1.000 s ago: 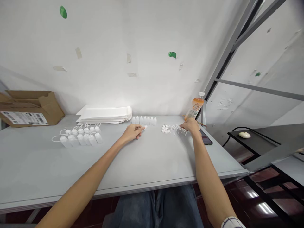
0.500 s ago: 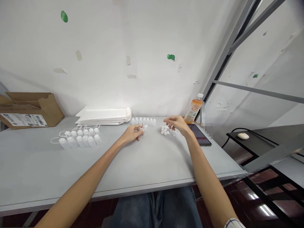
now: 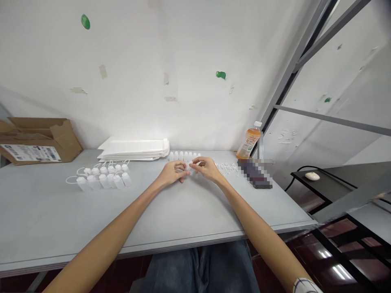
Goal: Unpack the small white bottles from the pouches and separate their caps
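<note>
My left hand (image 3: 173,172) is closed on a small white bottle (image 3: 188,167), held just above the table. My right hand (image 3: 205,167) meets it from the right, thumb and fingers pinched at the bottle's top; whatever they hold there is too small to make out. Behind my hands stands a row of small white bottles without loops (image 3: 181,156). White looped pieces (image 3: 227,168) lie right of my right hand, partly hidden by it. On the left, several white bottles with caps and loops (image 3: 104,180) stand in two rows.
An open cardboard box (image 3: 39,140) sits at the far left. Flat white sheets (image 3: 134,149) lie along the wall. A bottle with orange drink (image 3: 249,141) stands at the back right, near a pixelated dark tablet (image 3: 256,174). A white mouse (image 3: 312,176) lies on a side shelf.
My right hand has moved left from the white looped pieces to the bottle in my left hand. My left hand has stayed nearly in place, still holding the bottle.
</note>
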Tool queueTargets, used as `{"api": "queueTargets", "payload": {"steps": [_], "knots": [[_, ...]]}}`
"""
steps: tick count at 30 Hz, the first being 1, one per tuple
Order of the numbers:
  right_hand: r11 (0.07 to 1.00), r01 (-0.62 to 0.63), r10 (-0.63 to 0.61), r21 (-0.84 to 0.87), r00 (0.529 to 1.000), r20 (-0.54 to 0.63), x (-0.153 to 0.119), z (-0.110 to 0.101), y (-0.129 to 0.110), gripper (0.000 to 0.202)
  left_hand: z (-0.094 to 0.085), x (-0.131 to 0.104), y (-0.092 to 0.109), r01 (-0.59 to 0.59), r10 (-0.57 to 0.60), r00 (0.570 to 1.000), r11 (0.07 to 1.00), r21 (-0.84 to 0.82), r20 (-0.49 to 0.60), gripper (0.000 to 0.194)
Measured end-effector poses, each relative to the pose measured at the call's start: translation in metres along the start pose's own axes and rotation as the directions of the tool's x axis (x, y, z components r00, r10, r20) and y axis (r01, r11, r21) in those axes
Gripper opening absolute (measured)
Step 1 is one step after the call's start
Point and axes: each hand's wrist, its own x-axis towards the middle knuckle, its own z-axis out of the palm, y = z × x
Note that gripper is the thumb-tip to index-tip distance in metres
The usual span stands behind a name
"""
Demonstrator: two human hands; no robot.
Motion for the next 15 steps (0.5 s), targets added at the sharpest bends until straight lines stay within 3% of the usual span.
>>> {"api": "queueTargets", "payload": {"steps": [4, 8, 11, 13, 15], "knots": [[0.998, -0.037, 0.037, 0.049, 0.999, 0.006, 0.002, 0.000, -0.001, 0.030, 0.002, -0.001, 0.001, 0.001, -0.001, 1.000, 1.000, 0.006, -0.016, 0.054], [0.995, -0.086, 0.090, 0.053, 0.993, -0.074, 0.006, -0.013, 0.004, 0.024, 0.001, -0.003, 0.004, -0.009, 0.009, 1.000, 1.000, 0.028, -0.008, 0.051], [0.972, -0.167, 0.121, -0.163, 0.958, -0.261, 0.009, -0.030, 0.011, 0.014, 0.000, -0.004, 0.006, -0.018, 0.018, 1.000, 0.999, 0.045, -0.005, 0.045], [0.901, -0.230, 0.079, -0.369, 0.921, -0.381, 0.010, -0.038, 0.018, 0.010, -0.001, -0.004, 0.005, -0.014, 0.015, 1.000, 0.998, 0.056, -0.010, 0.042], [0.828, -0.257, 0.037, -0.499, 0.912, -0.409, 0.010, -0.041, 0.024, 0.011, -0.001, -0.002, 0.004, -0.008, 0.009, 1.000, 0.998, 0.062, -0.008, 0.040]]}}
